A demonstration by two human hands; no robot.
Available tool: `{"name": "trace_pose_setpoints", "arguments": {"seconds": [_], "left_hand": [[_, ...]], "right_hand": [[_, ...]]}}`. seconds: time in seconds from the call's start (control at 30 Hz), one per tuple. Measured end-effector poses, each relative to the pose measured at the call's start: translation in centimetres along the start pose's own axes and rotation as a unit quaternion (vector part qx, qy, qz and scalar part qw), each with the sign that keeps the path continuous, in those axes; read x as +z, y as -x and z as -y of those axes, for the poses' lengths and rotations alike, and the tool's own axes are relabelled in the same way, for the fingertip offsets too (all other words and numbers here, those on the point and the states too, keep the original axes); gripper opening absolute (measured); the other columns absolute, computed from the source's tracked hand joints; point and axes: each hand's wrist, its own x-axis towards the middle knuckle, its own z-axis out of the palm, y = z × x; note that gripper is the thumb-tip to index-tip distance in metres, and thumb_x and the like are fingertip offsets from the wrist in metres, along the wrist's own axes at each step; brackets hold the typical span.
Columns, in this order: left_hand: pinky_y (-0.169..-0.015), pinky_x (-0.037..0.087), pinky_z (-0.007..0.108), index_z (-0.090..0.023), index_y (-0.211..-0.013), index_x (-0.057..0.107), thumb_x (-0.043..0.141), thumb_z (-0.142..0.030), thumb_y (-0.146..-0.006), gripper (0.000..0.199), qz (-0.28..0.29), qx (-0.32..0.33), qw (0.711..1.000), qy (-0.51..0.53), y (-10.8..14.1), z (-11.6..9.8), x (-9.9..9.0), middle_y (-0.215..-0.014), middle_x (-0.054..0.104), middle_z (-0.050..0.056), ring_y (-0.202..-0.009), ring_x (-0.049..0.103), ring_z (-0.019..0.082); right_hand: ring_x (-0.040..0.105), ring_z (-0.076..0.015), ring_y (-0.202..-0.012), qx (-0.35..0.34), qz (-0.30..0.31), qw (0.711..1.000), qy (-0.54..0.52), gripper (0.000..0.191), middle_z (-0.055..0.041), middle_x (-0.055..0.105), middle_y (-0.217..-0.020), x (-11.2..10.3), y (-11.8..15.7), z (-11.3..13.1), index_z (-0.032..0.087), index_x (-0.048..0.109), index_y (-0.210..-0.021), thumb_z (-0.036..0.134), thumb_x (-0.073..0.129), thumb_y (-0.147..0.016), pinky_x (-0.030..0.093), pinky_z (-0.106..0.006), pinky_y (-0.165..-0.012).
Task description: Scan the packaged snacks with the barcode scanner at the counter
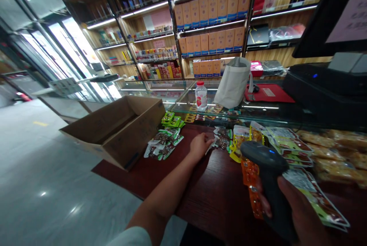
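My left hand (200, 146) reaches out over the dark red counter, its fingers closed on the edge of a small snack packet (211, 145). Right beside it lie more brown-and-green packets (222, 138). My right hand (299, 211) grips a black barcode scanner (266, 162) by its handle, and a small blue light shows on the scanner's head. Under and beside the scanner are orange packets (250, 171), partly hidden by it. A pile of brown-and-green packets (163, 144) rests to the left of my left hand, with bright green packets (172, 120) behind it.
At the left stands an open cardboard box (123, 139). A glass display counter carries a plastic bottle (201, 97) and a white bag (233, 81). On the right are flat snack bags (292, 139), wrapped bread-like packs (335, 154) and a dark monitor (318, 16).
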Motion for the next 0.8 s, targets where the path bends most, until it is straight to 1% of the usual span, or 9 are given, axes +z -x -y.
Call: {"name": "trace_pose_setpoints", "arguments": {"seconds": [0.1, 0.23, 0.3, 0.37, 0.47, 0.53, 0.6, 0.7, 0.8], "left_hand": [[-0.074, 0.044, 0.033, -0.02, -0.091, 0.073, 0.07, -0.034, -0.081, 0.017, -0.044, 0.018, 0.996, -0.075, 1.4, 1.3, -4.0, -0.092, 0.071, 0.011, -0.085, 0.065, 0.024], [-0.094, 0.041, 0.044, -0.018, -0.094, 0.071, 0.057, -0.024, -0.087, 0.017, -0.137, 0.005, 0.974, -0.18, 2.4, 4.3, -10.8, -0.103, 0.068, 0.017, -0.106, 0.058, 0.033], [-0.099, 0.039, 0.048, -0.014, -0.103, 0.068, 0.054, -0.023, -0.088, 0.023, -0.186, -0.024, 0.953, -0.238, 3.0, 5.9, -13.7, -0.109, 0.065, 0.02, -0.112, 0.054, 0.036], [-0.097, 0.042, 0.046, -0.013, -0.11, 0.064, 0.053, -0.027, -0.089, 0.027, -0.204, -0.069, 0.922, -0.321, 3.7, 7.1, -15.6, -0.111, 0.063, 0.019, -0.111, 0.055, 0.035], [-0.086, 0.048, 0.037, -0.013, -0.113, 0.061, 0.056, -0.029, -0.089, 0.03, -0.161, -0.125, 0.895, -0.397, 4.5, 8.3, -16.6, -0.11, 0.062, 0.017, -0.104, 0.061, 0.031], [-0.078, 0.048, 0.033, -0.015, -0.114, 0.06, 0.055, -0.025, -0.088, 0.028, -0.131, -0.134, 0.895, -0.404, 4.7, 8.7, -16.6, -0.111, 0.061, 0.015, -0.098, 0.064, 0.028], [-0.074, 0.048, 0.031, -0.018, -0.111, 0.062, 0.05, -0.021, -0.09, 0.025, -0.129, -0.123, 0.903, -0.39, 4.4, 9.2, -16.4, -0.113, 0.061, 0.013, -0.092, 0.066, 0.025], [-0.076, 0.048, 0.031, -0.017, -0.096, 0.065, 0.046, -0.019, -0.09, 0.02, -0.174, -0.088, 0.927, -0.321, 3.8, 9.9, -16.6, -0.108, 0.064, 0.012, -0.091, 0.066, 0.024], [-0.085, 0.048, 0.032, -0.019, -0.091, 0.063, 0.048, -0.023, -0.089, 0.016, -0.248, -0.04, 0.952, -0.176, 4.1, 10.1, -16.6, -0.099, 0.07, 0.01, -0.094, 0.066, 0.023]], "right_hand": [[0.07, -0.0355, -0.061, -0.033, 0.006, 0.999, 0.011, 0.029, -0.0085, 0.074, -0.065, 0.1, 0.6, 0.4, 0.033, 0.076, -0.083, 0.056, 0.08, -0.066, 0.056, -0.043, -0.045], [0.071, -0.0349, -0.061, -0.026, 0.015, 0.999, 0.015, 0.031, -0.0096, 0.076, -0.066, 0.9, 0.5, 0.9, 0.03, 0.076, -0.079, 0.061, 0.071, -0.075, 0.055, -0.043, -0.046], [0.071, -0.0355, -0.062, -0.028, 0.018, 0.999, 0.014, 0.027, -0.0091, 0.076, -0.067, 1.2, 0.4, 1.0, 0.031, 0.076, -0.08, 0.058, 0.073, -0.074, 0.055, -0.043, -0.046], [0.071, -0.0358, -0.063, -0.031, 0.021, 0.999, 0.016, 0.021, -0.008, 0.076, -0.068, 1.4, 0.2, 0.9, 0.033, 0.076, -0.078, 0.053, 0.079, -0.069, 0.055, -0.043, -0.046], [0.069, -0.034, -0.059, -0.019, 0.021, 0.999, 0.018, 0.023, -0.0078, 0.074, -0.065, 1.6, -0.2, 0.2, 0.033, 0.077, -0.076, 0.056, 0.075, -0.072, 0.053, -0.042, -0.044], [0.064, -0.031, -0.05, -0.012, 0.02, 1.0, 0.017, 0.033, -0.0075, 0.07, -0.058, 1.7, -0.7, -0.5, 0.031, 0.076, -0.074, 0.063, 0.069, -0.076, 0.051, -0.042, -0.04], [0.059, -0.0275, -0.044, -0.014, 0.02, 1.0, 0.017, 0.038, -0.0063, 0.066, -0.052, 1.8, -1.1, -1.2, 0.029, 0.075, -0.072, 0.067, 0.068, -0.074, 0.049, -0.04, -0.037], [0.056, -0.0244, -0.041, -0.013, 0.018, 1.0, 0.012, 0.039, -0.006, 0.067, -0.055, 1.8, -1.3, -1.7, 0.028, 0.075, -0.072, 0.066, 0.069, -0.072, 0.048, -0.038, -0.036], [0.06, -0.0262, -0.042, -0.008, 0.018, 1.0, 0.005, 0.038, -0.0073, 0.07, -0.058, 1.8, -1.1, -1.8, 0.027, 0.075, -0.076, 0.065, 0.068, -0.074, 0.048, -0.038, -0.035]]}}
